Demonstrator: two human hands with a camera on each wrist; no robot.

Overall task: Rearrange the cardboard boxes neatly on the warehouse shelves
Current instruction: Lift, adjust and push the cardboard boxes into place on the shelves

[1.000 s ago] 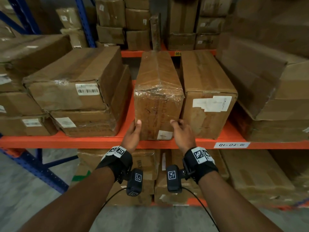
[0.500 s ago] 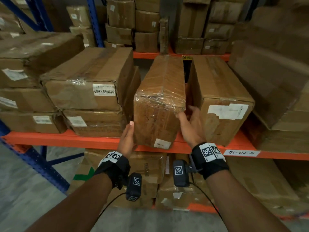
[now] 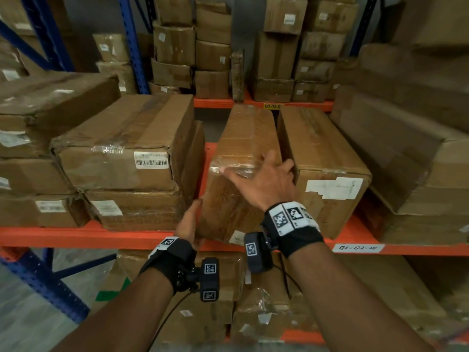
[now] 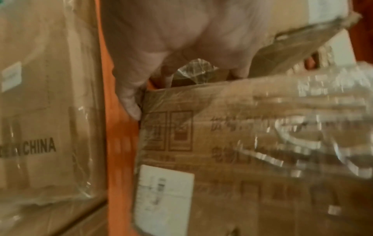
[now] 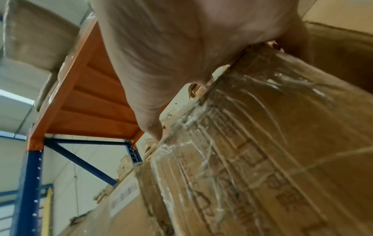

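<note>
Orange shelf (image 3: 76, 236) on blue uprights (image 3: 132, 44), crowded with cardboard boxes (image 3: 114, 146).

Brown plastic-wrapped cardboard box (image 3: 243, 153) on an orange metal shelf (image 3: 76, 236) with blue uprights (image 3: 133, 44); black-and-white checkered wristbands (image 3: 289, 217).

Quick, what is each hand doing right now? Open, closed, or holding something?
Left hand: open, fingers straight against the lower left side of the plastic-wrapped box.
Right hand: holding that box, fingers curled over its top front edge.
</note>
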